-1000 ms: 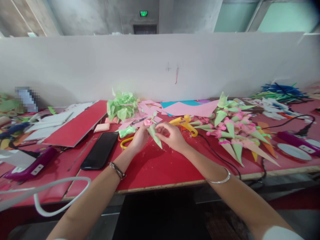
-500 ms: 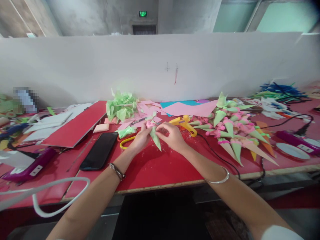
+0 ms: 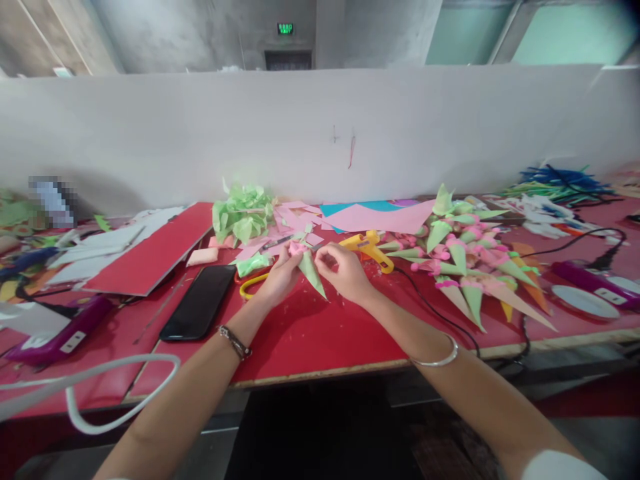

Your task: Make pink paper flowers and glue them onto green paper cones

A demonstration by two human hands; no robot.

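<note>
A light green paper cone (image 3: 311,275) with pink crumpled trim at its wide end points down and to the right. My left hand (image 3: 281,277) is closed on it near the pink end. Just to the right, my right hand (image 3: 343,270) has thumb and fingertips drawn together in a pinch, a little apart from the cone. Anything between those fingertips is too small to make out. A yellow glue gun (image 3: 369,248) lies behind my right hand. Yellow-handled scissors (image 3: 247,287) lie beside my left hand, partly hidden by it.
Finished-looking green and pink cones (image 3: 463,257) are heaped at the right. Green tissue paper (image 3: 243,213), pink paper sheets (image 3: 375,219) and a red board (image 3: 155,250) lie behind. A black phone (image 3: 197,303) is at the left; purple power strips (image 3: 63,330) sit at both sides.
My right hand has moved slightly away from the cone, opening a small gap. The cone's tip has swung a little to the right in my left hand.
</note>
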